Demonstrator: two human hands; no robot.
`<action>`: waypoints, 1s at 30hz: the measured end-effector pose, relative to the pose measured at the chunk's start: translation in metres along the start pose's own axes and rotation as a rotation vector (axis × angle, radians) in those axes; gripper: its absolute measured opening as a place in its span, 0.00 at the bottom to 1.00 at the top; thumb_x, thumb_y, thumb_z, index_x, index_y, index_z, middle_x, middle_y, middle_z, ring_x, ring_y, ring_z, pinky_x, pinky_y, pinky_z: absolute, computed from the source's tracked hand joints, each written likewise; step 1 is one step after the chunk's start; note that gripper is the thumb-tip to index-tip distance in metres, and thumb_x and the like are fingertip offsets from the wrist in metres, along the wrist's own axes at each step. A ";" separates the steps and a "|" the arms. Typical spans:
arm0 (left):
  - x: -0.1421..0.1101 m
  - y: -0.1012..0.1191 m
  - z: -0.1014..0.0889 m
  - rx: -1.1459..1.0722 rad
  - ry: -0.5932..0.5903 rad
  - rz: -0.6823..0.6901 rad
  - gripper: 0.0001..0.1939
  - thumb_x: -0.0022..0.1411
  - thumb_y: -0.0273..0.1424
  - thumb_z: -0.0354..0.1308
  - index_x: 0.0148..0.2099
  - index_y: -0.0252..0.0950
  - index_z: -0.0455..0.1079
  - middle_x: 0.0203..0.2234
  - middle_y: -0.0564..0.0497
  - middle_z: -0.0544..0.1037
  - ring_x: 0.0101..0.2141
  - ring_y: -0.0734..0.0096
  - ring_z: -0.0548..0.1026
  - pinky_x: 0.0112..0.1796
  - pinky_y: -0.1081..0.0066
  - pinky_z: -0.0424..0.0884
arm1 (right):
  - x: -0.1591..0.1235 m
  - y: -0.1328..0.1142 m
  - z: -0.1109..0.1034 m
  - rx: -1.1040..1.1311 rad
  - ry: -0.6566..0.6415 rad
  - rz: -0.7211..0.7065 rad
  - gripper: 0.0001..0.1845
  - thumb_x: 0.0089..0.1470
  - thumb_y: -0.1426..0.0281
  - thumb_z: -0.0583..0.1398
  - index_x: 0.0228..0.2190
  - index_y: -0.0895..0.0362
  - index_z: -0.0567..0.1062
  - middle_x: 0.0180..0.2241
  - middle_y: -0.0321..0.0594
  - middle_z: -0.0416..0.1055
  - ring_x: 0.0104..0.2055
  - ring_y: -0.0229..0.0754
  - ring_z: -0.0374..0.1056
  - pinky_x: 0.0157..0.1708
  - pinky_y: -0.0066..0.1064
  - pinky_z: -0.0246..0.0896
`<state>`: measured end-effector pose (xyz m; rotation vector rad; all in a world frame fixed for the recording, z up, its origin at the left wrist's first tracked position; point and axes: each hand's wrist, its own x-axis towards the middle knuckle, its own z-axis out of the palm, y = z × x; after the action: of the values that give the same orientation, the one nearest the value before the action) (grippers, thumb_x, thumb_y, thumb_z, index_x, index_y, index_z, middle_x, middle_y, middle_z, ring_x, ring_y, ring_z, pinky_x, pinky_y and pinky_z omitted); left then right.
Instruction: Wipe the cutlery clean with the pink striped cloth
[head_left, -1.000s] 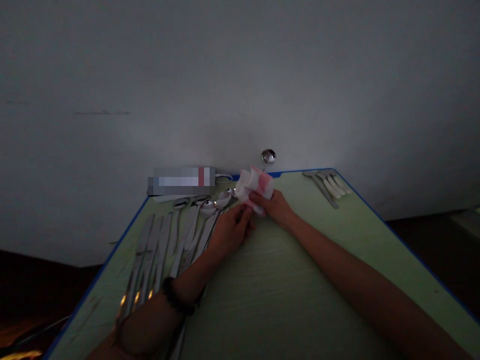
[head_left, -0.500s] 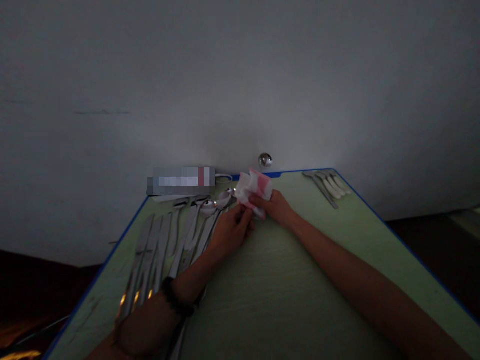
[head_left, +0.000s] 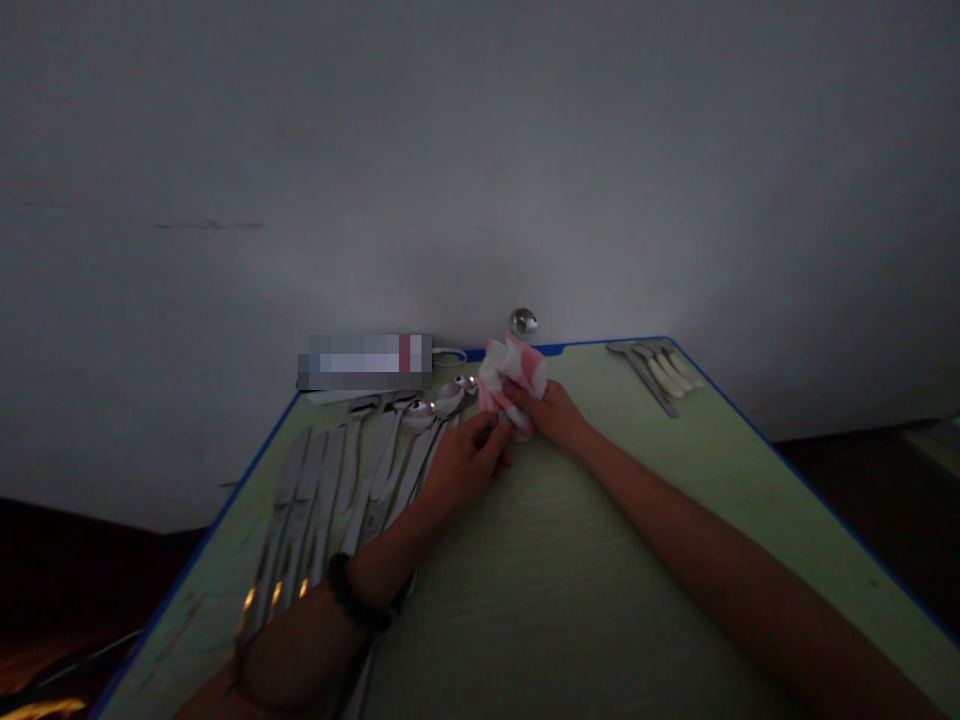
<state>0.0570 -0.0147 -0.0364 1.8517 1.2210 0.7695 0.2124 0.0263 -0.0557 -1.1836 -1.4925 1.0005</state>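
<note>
A spoon points away from me, its shiny bowl showing just beyond a crumpled pink-and-white cloth. The cloth hides the spoon's neck. My right hand is closed on the cloth, pinching it around the spoon. My left hand, wearing a dark bead bracelet at the wrist, is closed just below the cloth, where the handle end seems to be; the fingers cover it. Left of that hand lie several spoons and table knives, partly hidden under my left forearm.
Several forks lie at the table's far right corner. A blurred-out box-like item with a white cord stands at the far left edge. The pale green table has a blue rim and meets a grey wall.
The spoon's bowl has shifted slightly left. The cloth has moved a little right and bunched differently in my right hand. The laid-out cutlery stays put.
</note>
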 end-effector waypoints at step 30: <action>0.002 -0.001 -0.001 0.050 -0.063 0.051 0.22 0.62 0.42 0.43 0.24 0.35 0.67 0.14 0.56 0.69 0.17 0.77 0.67 0.22 0.77 0.60 | 0.000 -0.002 -0.002 -0.002 -0.004 0.021 0.21 0.42 0.55 0.61 0.29 0.61 0.75 0.23 0.37 0.70 0.23 0.34 0.61 0.25 0.25 0.56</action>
<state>0.0562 -0.0126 -0.0366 1.9402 1.1665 0.7089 0.2140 0.0258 -0.0532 -1.2013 -1.4875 1.0163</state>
